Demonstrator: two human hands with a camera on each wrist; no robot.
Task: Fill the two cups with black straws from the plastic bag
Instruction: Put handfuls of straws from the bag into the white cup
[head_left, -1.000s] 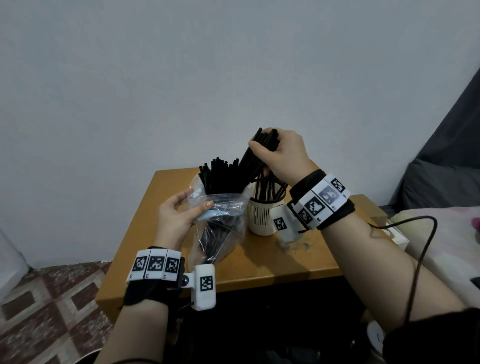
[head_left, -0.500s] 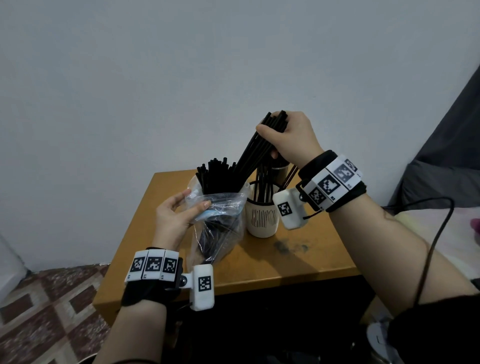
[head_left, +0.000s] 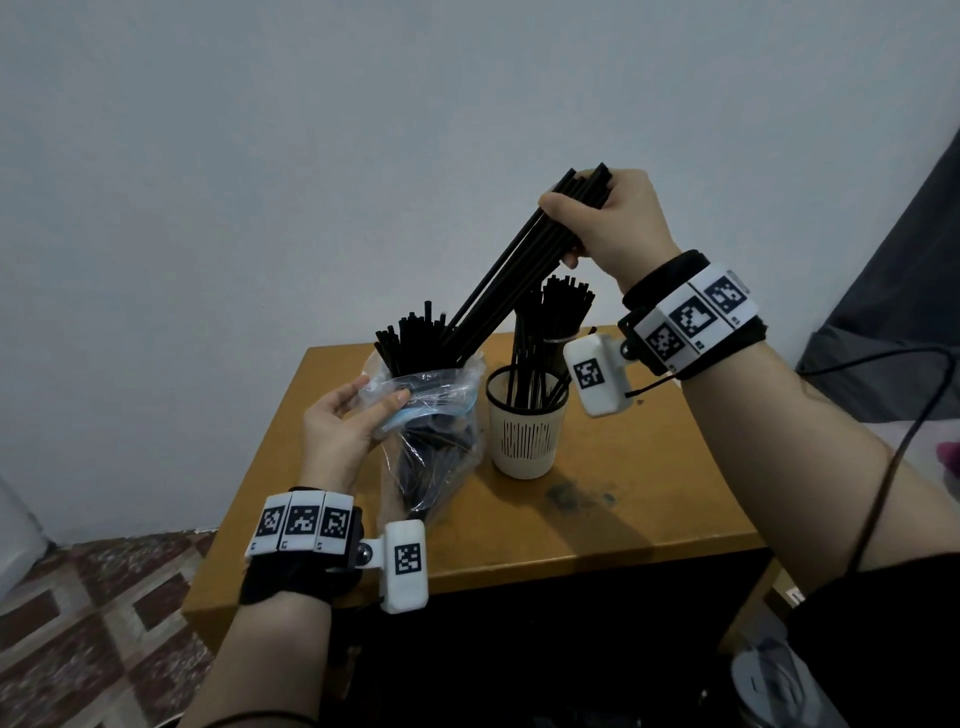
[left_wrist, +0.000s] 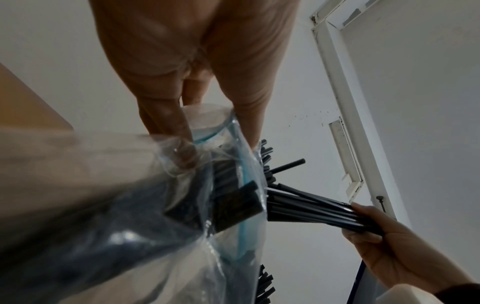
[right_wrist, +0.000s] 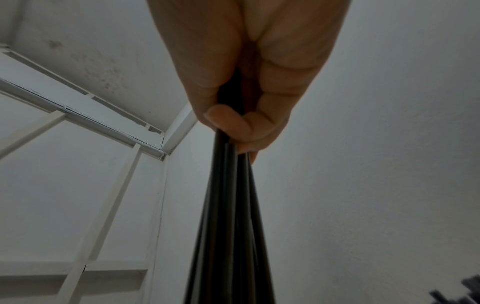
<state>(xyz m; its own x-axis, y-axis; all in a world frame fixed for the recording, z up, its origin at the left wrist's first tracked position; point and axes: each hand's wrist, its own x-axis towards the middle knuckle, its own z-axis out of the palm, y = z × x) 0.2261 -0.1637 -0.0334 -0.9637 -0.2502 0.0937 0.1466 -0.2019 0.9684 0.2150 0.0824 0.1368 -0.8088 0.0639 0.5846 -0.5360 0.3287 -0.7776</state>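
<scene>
A clear plastic bag full of black straws stands on the wooden table. My left hand pinches the bag's rim near its blue zip strip. High above the table, my right hand grips a bundle of black straws near its top; the bundle slants down with its lower ends still inside the bag mouth. A white ribbed cup beside the bag holds a few straws. A second cup behind it is packed with straws and partly hidden by my right wrist camera.
The small table stands against a pale wall, with its front edge near me. Patterned floor tiles lie to the left. A dark cushion and a black cable are on the right. A dark smudge marks the tabletop.
My right hand has risen up and to the right, drawing the straw bundle most of the way out of the bag. My left hand has kept its hold on the bag.
</scene>
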